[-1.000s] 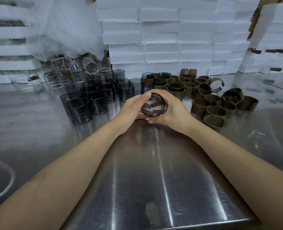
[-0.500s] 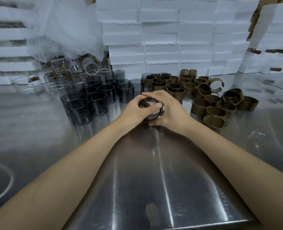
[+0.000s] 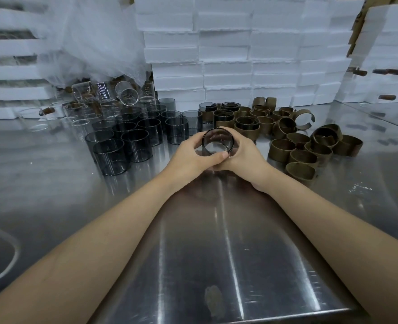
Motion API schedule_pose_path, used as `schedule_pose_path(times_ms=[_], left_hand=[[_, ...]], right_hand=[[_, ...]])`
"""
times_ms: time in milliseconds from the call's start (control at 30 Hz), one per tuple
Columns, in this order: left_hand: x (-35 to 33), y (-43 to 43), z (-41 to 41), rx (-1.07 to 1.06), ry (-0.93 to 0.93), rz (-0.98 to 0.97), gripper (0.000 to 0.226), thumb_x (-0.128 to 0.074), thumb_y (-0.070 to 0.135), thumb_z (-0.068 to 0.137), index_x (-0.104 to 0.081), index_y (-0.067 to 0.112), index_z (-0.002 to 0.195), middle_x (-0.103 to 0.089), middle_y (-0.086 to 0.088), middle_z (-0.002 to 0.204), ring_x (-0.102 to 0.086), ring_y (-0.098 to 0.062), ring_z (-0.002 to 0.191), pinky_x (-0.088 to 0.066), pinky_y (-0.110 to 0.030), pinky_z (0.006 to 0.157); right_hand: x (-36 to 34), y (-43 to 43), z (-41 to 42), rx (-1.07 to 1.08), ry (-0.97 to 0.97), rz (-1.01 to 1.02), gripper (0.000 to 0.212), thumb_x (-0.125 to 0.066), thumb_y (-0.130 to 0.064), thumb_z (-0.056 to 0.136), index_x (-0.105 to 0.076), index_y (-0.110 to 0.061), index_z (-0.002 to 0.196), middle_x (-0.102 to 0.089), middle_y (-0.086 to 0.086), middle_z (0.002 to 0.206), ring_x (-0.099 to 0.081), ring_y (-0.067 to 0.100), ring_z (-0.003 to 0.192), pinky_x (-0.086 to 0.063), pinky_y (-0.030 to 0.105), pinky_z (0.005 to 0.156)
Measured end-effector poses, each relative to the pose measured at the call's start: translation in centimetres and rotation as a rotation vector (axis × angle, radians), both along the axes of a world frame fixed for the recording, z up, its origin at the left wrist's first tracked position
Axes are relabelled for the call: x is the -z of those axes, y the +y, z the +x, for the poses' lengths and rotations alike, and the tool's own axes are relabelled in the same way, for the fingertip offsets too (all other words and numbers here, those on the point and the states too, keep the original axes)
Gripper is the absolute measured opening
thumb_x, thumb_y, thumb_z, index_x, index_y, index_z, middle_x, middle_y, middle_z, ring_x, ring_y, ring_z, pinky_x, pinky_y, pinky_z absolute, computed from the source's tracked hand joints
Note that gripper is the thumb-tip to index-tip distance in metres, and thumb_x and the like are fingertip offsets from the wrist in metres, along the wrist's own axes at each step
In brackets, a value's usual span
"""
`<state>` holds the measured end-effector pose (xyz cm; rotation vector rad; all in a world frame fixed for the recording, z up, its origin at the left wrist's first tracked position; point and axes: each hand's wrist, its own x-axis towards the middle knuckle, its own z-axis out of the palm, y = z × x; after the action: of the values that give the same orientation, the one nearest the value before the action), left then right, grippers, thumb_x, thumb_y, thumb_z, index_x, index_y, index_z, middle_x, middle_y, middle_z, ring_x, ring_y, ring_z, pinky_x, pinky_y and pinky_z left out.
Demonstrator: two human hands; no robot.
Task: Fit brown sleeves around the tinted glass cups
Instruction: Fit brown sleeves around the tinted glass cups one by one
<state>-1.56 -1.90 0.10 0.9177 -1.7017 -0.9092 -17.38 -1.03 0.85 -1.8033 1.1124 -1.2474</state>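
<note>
Both hands wrap one tinted glass cup at the middle of the steel table, its open mouth facing up toward me. My left hand grips its left side with the thumb across the near rim. My right hand cups its right side. Whether a brown sleeve is around this cup is hidden by my fingers. Several bare tinted cups stand in a cluster to the left. Loose brown sleeves lie in a pile to the right. Several sleeved cups stand just behind my hands.
Clear glass cups sit at the back left under crumpled plastic wrap. Stacked white foam boxes form a wall at the back. The steel table stretches toward me; a curved white rim shows at the lower left.
The cup has been turned from tilted toward me to mouth-up and lifted slightly. My left thumb has slid off the top of the cup to its near rim.
</note>
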Motion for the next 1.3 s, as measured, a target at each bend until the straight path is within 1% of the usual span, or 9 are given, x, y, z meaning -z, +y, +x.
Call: schedule_pose_path(times_ms=[200, 367, 467, 600, 767, 867, 1000, 1100, 1300], left_hand=[[-0.3, 0.2, 0.3, 0.054, 0.059, 0.045, 0.033, -0.070, 0.028, 0.082, -0.068, 0.041, 0.112, -0.072, 0.014, 0.114, -0.062, -0.004, 0.114, -0.047, -0.032, 0.103], [-0.5, 0.1, 0.4, 0.010, 0.253, 0.149, 0.028, -0.052, 0.015, 0.099, -0.073, 0.032, 0.103, -0.076, 0.006, 0.100, -0.070, -0.010, 0.101, -0.057, -0.023, 0.085], [-0.6, 0.1, 0.2, -0.054, 0.264, 0.126, 0.028, -0.043, 0.019, 0.104, -0.071, 0.026, 0.105, -0.076, 0.011, 0.097, -0.070, -0.005, 0.098, -0.054, -0.018, 0.080], [-0.1, 0.2, -0.2, -0.110, -0.035, -0.177, 0.029, -0.042, 0.019, 0.105, -0.061, 0.023, 0.127, -0.063, 0.007, 0.129, -0.054, 0.000, 0.122, -0.041, -0.021, 0.106], [-0.2, 1.0, -0.8, 0.017, -0.088, -0.133, 0.071, -0.070, 0.032, 0.088, -0.032, 0.032, 0.148, -0.031, 0.007, 0.159, -0.032, -0.003, 0.143, -0.028, -0.025, 0.117], [-0.2, 1.2, -0.7, -0.004, -0.061, -0.144, 0.075, -0.078, 0.032, 0.077, -0.041, 0.029, 0.142, -0.049, 0.002, 0.144, -0.050, -0.007, 0.130, -0.039, -0.028, 0.111], [-0.3, 1.3, -0.7, -0.026, -0.024, -0.152, 0.060, -0.081, 0.023, 0.078, -0.054, 0.024, 0.132, -0.061, 0.002, 0.127, -0.060, -0.004, 0.114, -0.047, -0.018, 0.096], [-0.6, 1.4, -0.7, -0.034, 0.010, -0.164, 0.045, -0.078, 0.020, 0.083, -0.061, 0.022, 0.125, -0.068, 0.005, 0.116, -0.064, -0.005, 0.106, -0.046, -0.012, 0.089], [-1.0, 1.6, -0.9, -0.052, 0.047, -0.188, 0.020, -0.065, 0.026, 0.093, -0.064, 0.041, 0.106, -0.070, 0.021, 0.096, -0.064, 0.002, 0.094, -0.048, -0.014, 0.084]], right_hand=[[0.5, -0.5, -0.4, -0.062, -0.188, 0.088, 0.075, -0.084, 0.012, 0.058, -0.058, -0.012, 0.125, -0.068, 0.004, 0.115, -0.064, 0.021, 0.109, -0.057, 0.035, 0.084], [0.5, -0.5, -0.3, -0.143, -0.325, 0.195, 0.067, -0.080, 0.010, 0.065, -0.057, -0.013, 0.124, -0.066, 0.008, 0.116, -0.064, 0.025, 0.109, -0.055, 0.038, 0.086], [-0.2, -0.3, -0.3, -0.234, -0.542, 0.384, 0.056, -0.073, -0.012, 0.077, -0.054, -0.011, 0.130, -0.065, 0.008, 0.115, -0.067, 0.020, 0.099, -0.056, 0.032, 0.079], [-1.1, -0.3, -1.2, -0.279, -0.754, 0.633, 0.061, -0.051, -0.054, 0.088, -0.058, -0.005, 0.125, -0.068, 0.016, 0.101, -0.068, 0.019, 0.075, -0.058, 0.033, 0.077], [-1.2, 0.5, -0.8, -0.501, -0.738, 0.807, 0.060, -0.042, -0.063, 0.091, -0.062, -0.012, 0.116, -0.068, 0.007, 0.097, -0.066, 0.019, 0.073, -0.058, 0.035, 0.076], [-1.1, 0.8, -0.1, -0.605, -0.678, 0.840, 0.061, -0.041, -0.066, 0.091, -0.069, -0.013, 0.103, -0.066, 0.005, 0.089, -0.052, 0.015, 0.052, -0.056, 0.033, 0.070], [-0.9, 0.6, -0.1, -0.598, -0.668, 0.855, 0.063, -0.039, -0.067, 0.091, -0.072, -0.014, 0.099, -0.064, 0.005, 0.095, -0.040, 0.014, 0.064, -0.055, 0.035, 0.080], [-0.9, 0.4, -0.2, -0.549, -0.669, 0.905, 0.068, -0.041, -0.069, 0.089, -0.072, -0.009, 0.100, -0.051, 0.002, 0.073, -0.037, 0.012, 0.060, -0.054, 0.037, 0.085], [-1.2, 0.7, -0.2, -0.503, -0.623, 0.933, 0.065, -0.042, -0.071, 0.087, -0.064, -0.010, 0.088, -0.033, 0.000, 0.058, -0.029, 0.010, 0.049, -0.055, 0.036, 0.083]])
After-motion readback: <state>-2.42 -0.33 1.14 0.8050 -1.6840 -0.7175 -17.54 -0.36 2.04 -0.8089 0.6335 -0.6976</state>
